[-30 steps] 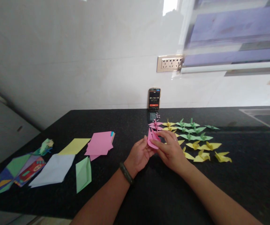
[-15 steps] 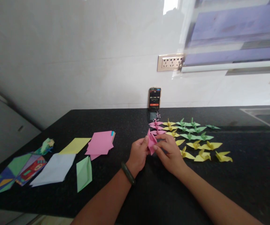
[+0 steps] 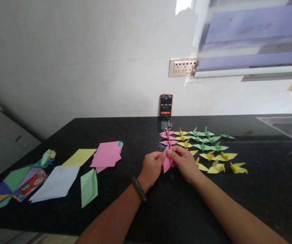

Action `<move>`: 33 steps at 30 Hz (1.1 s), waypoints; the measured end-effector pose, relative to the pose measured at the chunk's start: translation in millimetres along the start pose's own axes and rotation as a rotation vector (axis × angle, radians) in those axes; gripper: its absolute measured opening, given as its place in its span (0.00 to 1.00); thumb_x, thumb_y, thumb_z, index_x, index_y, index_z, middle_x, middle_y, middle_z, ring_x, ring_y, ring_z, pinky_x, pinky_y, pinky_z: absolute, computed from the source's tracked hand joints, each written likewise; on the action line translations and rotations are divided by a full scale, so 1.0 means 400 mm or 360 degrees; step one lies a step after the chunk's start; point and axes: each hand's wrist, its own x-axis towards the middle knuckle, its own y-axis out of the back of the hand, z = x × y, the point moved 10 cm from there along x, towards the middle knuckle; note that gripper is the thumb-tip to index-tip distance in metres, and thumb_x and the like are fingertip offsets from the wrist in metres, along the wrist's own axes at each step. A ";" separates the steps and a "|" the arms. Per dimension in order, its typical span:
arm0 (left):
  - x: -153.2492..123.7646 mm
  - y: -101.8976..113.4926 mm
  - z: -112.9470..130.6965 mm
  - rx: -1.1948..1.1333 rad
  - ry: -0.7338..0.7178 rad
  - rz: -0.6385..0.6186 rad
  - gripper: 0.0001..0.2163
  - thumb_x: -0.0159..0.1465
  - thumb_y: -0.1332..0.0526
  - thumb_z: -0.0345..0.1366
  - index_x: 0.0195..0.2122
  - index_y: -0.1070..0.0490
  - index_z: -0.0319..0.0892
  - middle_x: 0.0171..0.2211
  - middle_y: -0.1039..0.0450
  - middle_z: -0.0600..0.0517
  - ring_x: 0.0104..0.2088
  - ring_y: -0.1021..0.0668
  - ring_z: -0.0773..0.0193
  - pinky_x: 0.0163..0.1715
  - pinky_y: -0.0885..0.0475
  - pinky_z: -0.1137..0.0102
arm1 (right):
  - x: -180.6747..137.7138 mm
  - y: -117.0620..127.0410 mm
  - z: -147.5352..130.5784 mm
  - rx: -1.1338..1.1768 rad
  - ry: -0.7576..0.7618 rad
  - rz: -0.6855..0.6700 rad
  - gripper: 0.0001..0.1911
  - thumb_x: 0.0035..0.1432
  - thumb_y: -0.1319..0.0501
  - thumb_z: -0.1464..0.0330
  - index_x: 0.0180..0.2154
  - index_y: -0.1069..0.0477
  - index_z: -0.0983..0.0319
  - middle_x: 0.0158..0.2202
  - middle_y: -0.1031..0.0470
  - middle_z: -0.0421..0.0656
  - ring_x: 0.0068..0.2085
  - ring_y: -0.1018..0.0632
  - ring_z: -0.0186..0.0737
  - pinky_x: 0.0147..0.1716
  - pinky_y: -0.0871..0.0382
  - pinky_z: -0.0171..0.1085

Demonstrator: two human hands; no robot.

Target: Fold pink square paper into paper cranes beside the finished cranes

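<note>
A pink folded origami paper (image 3: 167, 162) is held upright between both hands over the dark counter. My left hand (image 3: 153, 166), with a dark bangle at the wrist, pinches its left side. From the right, my right hand (image 3: 184, 162) grips the upper part with thumb and fingers; some fingertips are hidden behind the paper. Just beyond the hands lie pink paper cranes (image 3: 168, 137). To their right are rows of yellow paper cranes (image 3: 217, 166) and green paper cranes (image 3: 206, 139).
A phone (image 3: 166, 105) showing a timer leans on the wall. On the left lie pink square sheets (image 3: 106, 154), a yellow sheet (image 3: 79, 157), white paper (image 3: 55, 182), a green folded paper (image 3: 89, 188) and a colourful printed packet (image 3: 14, 186). A sink edge (image 3: 283, 123) shows at right.
The pink paper has turned, now narrower with its lower point toward me. My right hand has moved its thumb up to the paper's top, close to the left thumb.
</note>
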 end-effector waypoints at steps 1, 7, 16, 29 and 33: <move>0.000 -0.004 0.000 0.0041 -0.0011 -0.0023 0.18 0.54 0.43 0.48 0.19 0.30 0.37 0.16 0.38 0.55 0.19 0.38 0.71 0.19 0.44 0.75 | 0.000 0.001 0.003 0.0008 -0.0015 0.0002 0.14 0.48 0.39 0.59 0.26 0.32 0.64 0.18 0.36 0.35 0.18 0.37 0.28 0.17 0.44 0.29; -0.003 -0.034 -0.033 -0.0314 0.0229 -0.0122 0.20 0.56 0.46 0.51 0.25 0.30 0.37 0.19 0.33 0.53 0.20 0.33 0.69 0.23 0.38 0.73 | 0.009 0.044 0.022 0.0105 -0.0009 0.0209 0.15 0.47 0.38 0.60 0.19 0.35 0.63 0.15 0.38 0.34 0.17 0.40 0.27 0.16 0.47 0.29; -0.003 0.004 -0.004 0.0038 -0.0101 0.0142 0.09 0.51 0.37 0.37 0.32 0.29 0.39 0.31 0.27 0.48 0.32 0.26 0.64 0.32 0.33 0.72 | -0.025 0.099 -0.065 -0.0437 0.0434 0.0649 0.13 0.49 0.39 0.62 0.19 0.32 0.62 0.21 0.32 0.38 0.25 0.32 0.34 0.26 0.39 0.34; -0.015 -0.027 0.016 0.0498 -0.0231 -0.0022 0.16 0.52 0.46 0.25 0.41 0.29 0.42 0.36 0.25 0.50 0.36 0.25 0.64 0.37 0.32 0.71 | -0.053 0.098 -0.107 -0.0629 0.0590 0.0786 0.14 0.51 0.41 0.64 0.18 0.33 0.63 0.21 0.33 0.39 0.26 0.32 0.34 0.29 0.38 0.34; -0.008 -0.025 -0.054 -0.0037 0.0298 -0.0036 0.11 0.53 0.47 0.30 0.36 0.29 0.38 0.30 0.25 0.48 0.27 0.24 0.65 0.28 0.30 0.71 | -0.036 0.124 -0.066 -0.0473 0.0468 0.0827 0.15 0.50 0.41 0.61 0.19 0.35 0.63 0.20 0.35 0.37 0.24 0.34 0.33 0.26 0.40 0.33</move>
